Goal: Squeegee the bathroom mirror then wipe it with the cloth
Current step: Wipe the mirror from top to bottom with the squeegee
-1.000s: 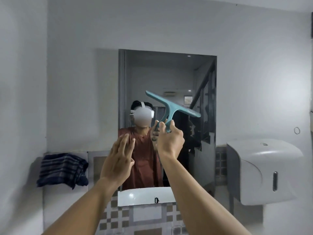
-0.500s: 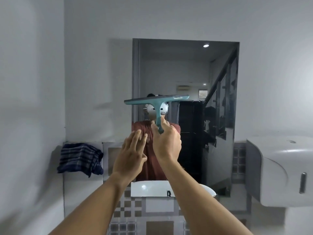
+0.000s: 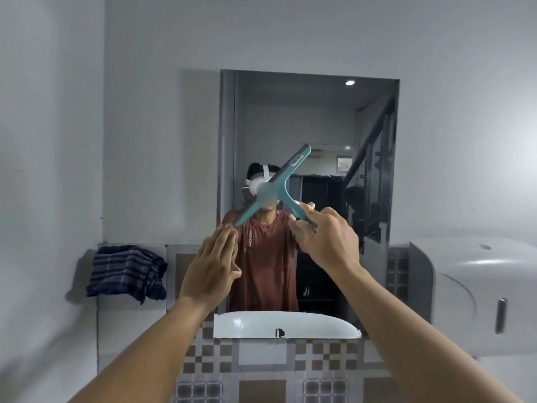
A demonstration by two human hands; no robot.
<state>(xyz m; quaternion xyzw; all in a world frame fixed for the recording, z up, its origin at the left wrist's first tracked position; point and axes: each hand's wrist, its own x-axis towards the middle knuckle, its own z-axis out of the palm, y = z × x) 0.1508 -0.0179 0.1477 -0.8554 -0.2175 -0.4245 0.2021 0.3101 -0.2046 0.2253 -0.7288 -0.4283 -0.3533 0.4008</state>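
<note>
A tall rectangular mirror [image 3: 316, 117] hangs on the white wall ahead and reflects a person in a rust shirt. My right hand [image 3: 327, 237] grips the handle of a teal squeegee [image 3: 279, 184], whose blade slants from lower left to upper right in front of the glass. My left hand [image 3: 212, 269] is raised flat with fingers together, its fingertips close to the blade's lower end; whether they touch it is unclear. A dark blue plaid cloth [image 3: 126, 271] lies bunched on the ledge left of the mirror.
A white paper dispenser [image 3: 476, 295] juts from the wall on the right. A white basin [image 3: 284, 324] shows in the mirror's bottom edge. Brown and grey patterned tiles [image 3: 261, 370] cover the wall under the mirror. A side wall stands close on the left.
The squeegee blade has swung from level to steeply slanted, its right end up. My right hand has moved right with the handle. My left hand stays raised by the blade's lower end.
</note>
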